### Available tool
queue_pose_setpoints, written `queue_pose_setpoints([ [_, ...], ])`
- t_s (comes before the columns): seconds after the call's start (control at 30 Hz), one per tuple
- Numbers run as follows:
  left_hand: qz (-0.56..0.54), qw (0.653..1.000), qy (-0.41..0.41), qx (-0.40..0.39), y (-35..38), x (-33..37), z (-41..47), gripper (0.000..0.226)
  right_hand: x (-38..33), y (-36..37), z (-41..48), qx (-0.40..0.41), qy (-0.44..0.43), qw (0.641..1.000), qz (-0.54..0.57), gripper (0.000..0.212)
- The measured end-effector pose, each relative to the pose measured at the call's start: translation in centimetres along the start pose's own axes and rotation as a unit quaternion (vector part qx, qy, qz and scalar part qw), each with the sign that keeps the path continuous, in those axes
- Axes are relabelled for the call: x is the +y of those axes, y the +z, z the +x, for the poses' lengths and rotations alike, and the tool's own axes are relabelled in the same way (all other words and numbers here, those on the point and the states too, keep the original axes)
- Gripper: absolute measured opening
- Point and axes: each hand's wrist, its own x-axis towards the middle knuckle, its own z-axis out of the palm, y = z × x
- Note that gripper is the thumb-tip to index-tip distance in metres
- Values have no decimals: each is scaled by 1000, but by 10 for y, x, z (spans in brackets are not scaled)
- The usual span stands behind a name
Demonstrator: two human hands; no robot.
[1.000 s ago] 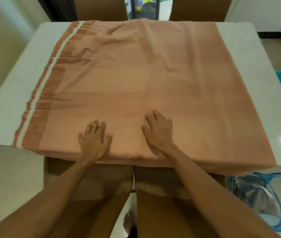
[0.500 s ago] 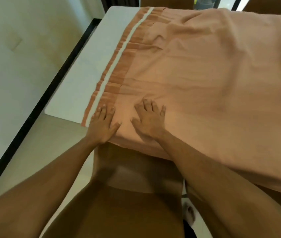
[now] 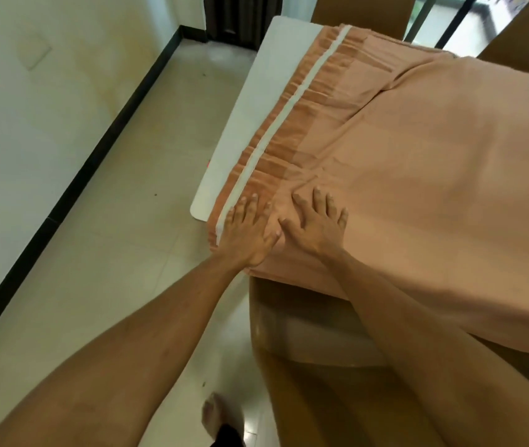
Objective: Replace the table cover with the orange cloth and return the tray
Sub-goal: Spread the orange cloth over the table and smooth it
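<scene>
The orange cloth [image 3: 434, 162] lies spread over the white table [image 3: 256, 101], with a darker pleated band and a white stripe along its left side. My left hand [image 3: 247, 233] presses flat on the cloth's near left corner, fingers over the stripe. My right hand [image 3: 316, 225] lies flat just beside it, fingers spread on the cloth. The two thumbs nearly touch. A strip of bare table shows left of the cloth. No tray is in view.
A brown chair [image 3: 337, 366] stands tucked under the near table edge below my arms. Two more chair backs [image 3: 360, 14] stand at the far side. Tiled floor [image 3: 121, 253] and a white wall with black skirting lie to the left. My foot [image 3: 221, 417] shows below.
Both hands have slid left along the near edge of the cloth to its striped corner, and my view has swung left toward the wall.
</scene>
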Motion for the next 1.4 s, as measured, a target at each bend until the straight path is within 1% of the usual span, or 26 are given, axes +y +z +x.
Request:
queue_pose_setpoints([
  [0.07, 0, 1000, 2, -17, -8, -13, -2, 73, -13, 4, 1, -5, 7, 1000, -1, 70],
  [0.13, 0, 1000, -10, -27, -16, -23, -5, 74, -25, 8, 3, 8, 15, 1000, -12, 69],
  [0.17, 0, 999, -16, -34, -18, -23, -7, 74, -29, 11, 2, 28, 16, 999, -26, 68],
  [0.23, 1, 999, -25, -38, -23, -19, -11, 75, -38, 16, 3, 94, 12, 994, -52, 62],
  [0.3, 22, 1000, -10, 0, -32, -19, -7, 71, -47, 15, 10, 159, 22, 986, -34, 52],
  [0.37, 39, 996, 24, 81, -44, -33, 5, 56, -55, 10, 30, 197, 30, 980, 21, 37],
  [0.4, 36, 991, 53, 115, -47, -43, 13, 47, -56, 5, 43, 211, 34, 976, 46, 33],
  [0.47, 17, 979, 133, 155, -58, -63, 44, 29, -54, -9, 84, 236, 44, 969, 62, 34],
  [0.53, 2, 964, 208, 166, -65, -76, 71, 22, -49, -25, 124, 233, 50, 970, 51, 39],
  [0.6, -5, 952, 264, 158, -73, -86, 111, 23, -40, -37, 171, 211, 78, 973, 45, 48],
  [0.77, 12, 930, 344, 126, -91, -95, 186, 19, -14, -55, 255, 158, 153, 975, 29, 65],
  [0.83, -4, 923, 364, 123, -105, -94, 219, 17, -15, -57, 283, 148, 181, 972, 14, 70],
  [0.93, -72, 932, 336, 119, -132, -88, 271, 12, -27, -59, 308, 137, 199, 970, -14, 75],
  [1.0, -108, 932, 320, 134, -147, -83, 297, 10, -38, -56, 312, 138, 195, 971, -20, 75],
  [1.1, -128, 921, 331, 157, -177, -66, 348, 22, -50, -55, 330, 138, 186, 973, -2, 69],
  [1.17, -126, 913, 353, 160, -194, -58, 382, 26, -63, -51, 339, 154, 182, 971, 18, 64],
  [1.23, -86, 906, 389, 143, -206, -53, 420, 25, -75, -47, 348, 172, 186, 967, 32, 67],
  [1.3, -31, 894, 429, 125, -211, -51, 459, 27, -82, -49, 355, 191, 181, 965, 20, 72],
  [1.33, -5, 889, 444, 112, -212, -52, 478, 30, -82, -53, 359, 207, 176, 962, 11, 69],
  [1.4, 25, 880, 468, 80, -213, -49, 520, 36, -75, -68, 371, 248, 179, 952, 5, 57],
])
